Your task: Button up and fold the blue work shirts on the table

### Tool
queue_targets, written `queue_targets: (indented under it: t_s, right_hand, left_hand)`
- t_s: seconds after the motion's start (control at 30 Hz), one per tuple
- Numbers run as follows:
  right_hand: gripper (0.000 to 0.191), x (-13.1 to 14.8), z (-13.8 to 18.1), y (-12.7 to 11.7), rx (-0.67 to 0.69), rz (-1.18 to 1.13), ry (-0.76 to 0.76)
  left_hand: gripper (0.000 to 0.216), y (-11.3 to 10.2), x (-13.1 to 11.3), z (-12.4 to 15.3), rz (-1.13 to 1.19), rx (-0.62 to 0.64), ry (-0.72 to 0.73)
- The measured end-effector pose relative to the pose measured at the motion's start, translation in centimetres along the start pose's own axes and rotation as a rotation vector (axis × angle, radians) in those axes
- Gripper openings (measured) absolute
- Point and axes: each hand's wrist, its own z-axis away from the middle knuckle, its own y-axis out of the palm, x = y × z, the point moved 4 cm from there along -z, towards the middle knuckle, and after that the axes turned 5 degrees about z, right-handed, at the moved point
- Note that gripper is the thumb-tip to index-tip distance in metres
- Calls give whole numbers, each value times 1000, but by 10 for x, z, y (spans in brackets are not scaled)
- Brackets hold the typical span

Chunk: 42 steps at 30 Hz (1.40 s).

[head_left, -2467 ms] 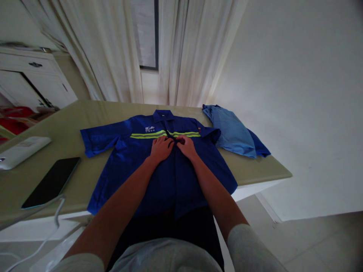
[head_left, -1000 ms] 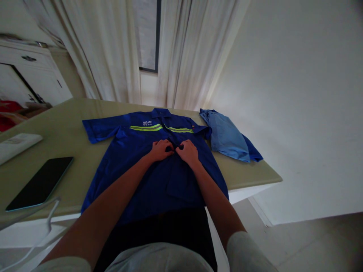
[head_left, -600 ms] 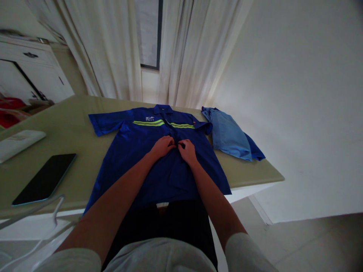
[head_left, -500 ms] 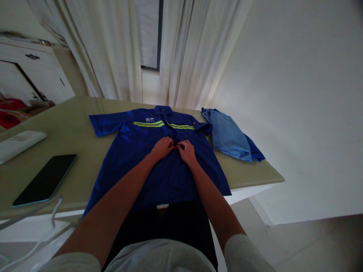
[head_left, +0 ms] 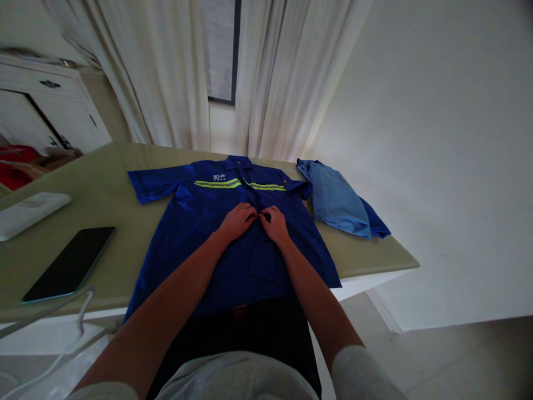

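A dark blue short-sleeved work shirt (head_left: 195,228) with yellow-green reflective stripes lies front up on a pale green table (head_left: 104,189), collar away from me. My left hand (head_left: 238,220) and my right hand (head_left: 273,223) sit side by side on the shirt's front opening, below the stripes. Both have their fingers curled and pinched on the placket fabric. What lies between the fingertips is too small to make out.
A folded light blue garment (head_left: 339,200) lies at the table's right end. A black phone (head_left: 69,264) and a white flat device (head_left: 29,214) rest on the left, with a white cable (head_left: 79,316) at the near edge. Curtains and a white cabinet stand behind.
Both hands have moved a little down the shirt's front, from just under the stripes to lower on the opening. The shirt has shifted slightly on the table.
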Motion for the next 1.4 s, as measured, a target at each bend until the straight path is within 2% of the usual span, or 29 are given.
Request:
queue_targets:
  t_s: [0.13, 0.23, 0.33, 0.6, 0.9, 1.13, 1.4]
  right_hand:
    - [15, 5, 2, -3, -47, -19, -22]
    - [14, 7, 2, -2, -39, -14, -22]
    - [11, 6, 2, -1, -26, -5, -12]
    - [11, 9, 3, -1, 6, 37, 6]
    - [14, 17, 6, 0, 39, 174, 29]
    - [13, 19, 7, -1, 53, 192, 62]
    - [12, 18, 7, 2, 70, 156, 10]
  left_hand:
    - [19, 1, -6, 0, -60, 29, -7]
    - [22, 3, -6, 0, -77, 68, -78]
    - [21, 3, -4, 1, -73, 57, -121]
    - [20, 4, -5, 2, -120, 32, -83]
    - [24, 5, -13, 2, -218, 58, -85]
    - [23, 3, -15, 2, -241, 75, -93]
    - [22, 7, -12, 3, -230, 62, -88]
